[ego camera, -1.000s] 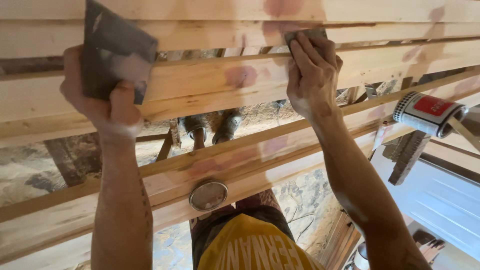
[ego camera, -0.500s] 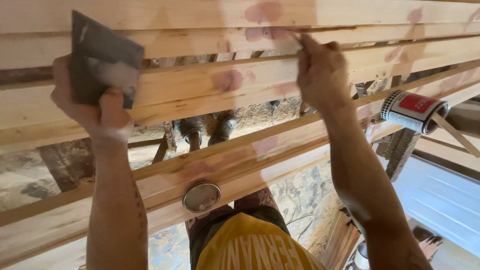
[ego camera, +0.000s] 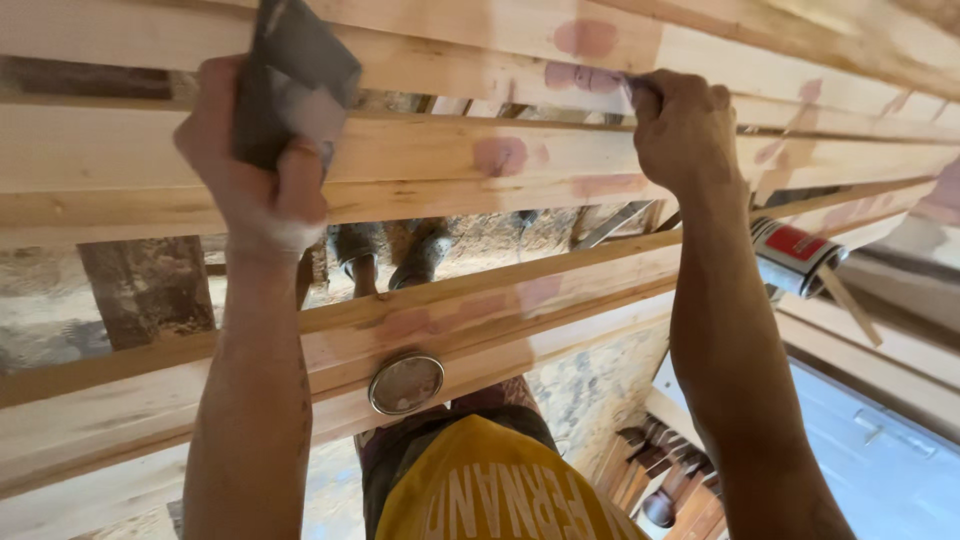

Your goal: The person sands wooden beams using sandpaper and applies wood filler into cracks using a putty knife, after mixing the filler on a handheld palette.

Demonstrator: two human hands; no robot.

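Note:
My left hand [ego camera: 255, 175] is raised over the pale wooden planks [ego camera: 420, 165] and grips a dark grey flat metal scraper plate [ego camera: 290, 75] smeared with pale filler. Against the upper plank my right hand [ego camera: 683, 128] is a closed fist around a small putty knife [ego camera: 628, 86]; only its tip shows, touching a pink filler patch [ego camera: 575, 76]. More pink filler patches [ego camera: 500, 155] dot the planks between the two hands.
A round metal lid [ego camera: 405, 383] lies on a lower plank. A tin with a red label [ego camera: 795, 258] rests on its side on the planks at the right, with a thin stick beside it. My shoes [ego camera: 420, 250] show through a gap. Stacked wood lies lower right.
My right hand has slid a little to the right along the upper plank and curled tighter over the knife. My left hand with the plate has shifted slightly right.

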